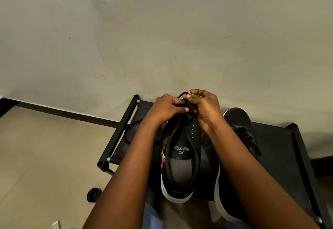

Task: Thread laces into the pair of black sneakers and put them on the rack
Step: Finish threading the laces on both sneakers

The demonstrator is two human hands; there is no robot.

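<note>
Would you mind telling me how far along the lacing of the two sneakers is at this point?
Looks done: the second sneaker sits on the rack with laces showing.

In hand: the left hand and right hand both pinch the lace at the toe end of the near sneaker; its side eyelets look empty.

Left: thread the remaining eyelets, then set it beside its partner.

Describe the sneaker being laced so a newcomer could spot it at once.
Find the black rack against the wall. In front of it, both hands meet over one black sneaker. Unlike the other sneaker resting on the rack, its insole reads "Sports Running".
</note>
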